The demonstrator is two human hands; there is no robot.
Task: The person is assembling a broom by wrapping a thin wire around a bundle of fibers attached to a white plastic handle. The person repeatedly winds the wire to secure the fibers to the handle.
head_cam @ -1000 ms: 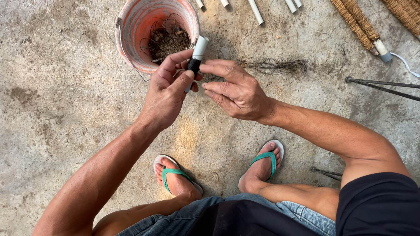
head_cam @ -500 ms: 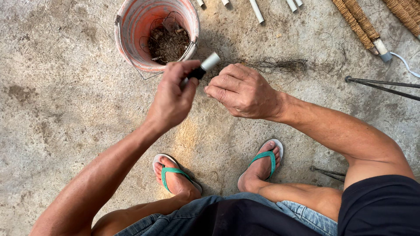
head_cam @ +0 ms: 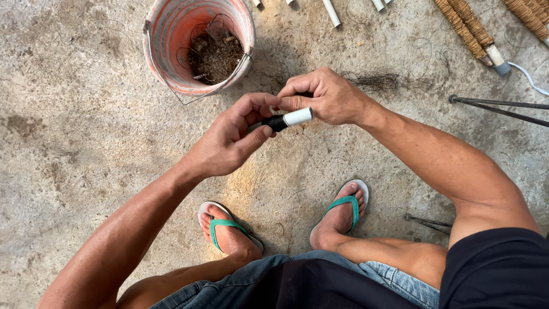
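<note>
My left hand [head_cam: 231, 137] grips a short white tube with a black wrapped end [head_cam: 289, 119], held roughly level above the concrete floor. My right hand [head_cam: 323, 94] sits just right of it, fingers pinched together at the tube's black part. Whether a thin fibre is between those fingertips is too fine to tell. Both hands hover between a worn orange bucket [head_cam: 166, 54] and my feet in green flip-flops [head_cam: 342, 206].
The bucket holds a tangle of dark fibres [head_cam: 214, 54]. A loose tuft of fibre [head_cam: 374, 80] lies behind my right hand. White tubes [head_cam: 330, 11] and fibre-wrapped sticks [head_cam: 466, 28] lie at the top edge. Thin metal rods [head_cam: 503, 106] lie at right.
Both hands have dropped lower and nearer to me, away from the bucket. The tube has tipped from pointing up toward level. My right hand has closed in on the tube.
</note>
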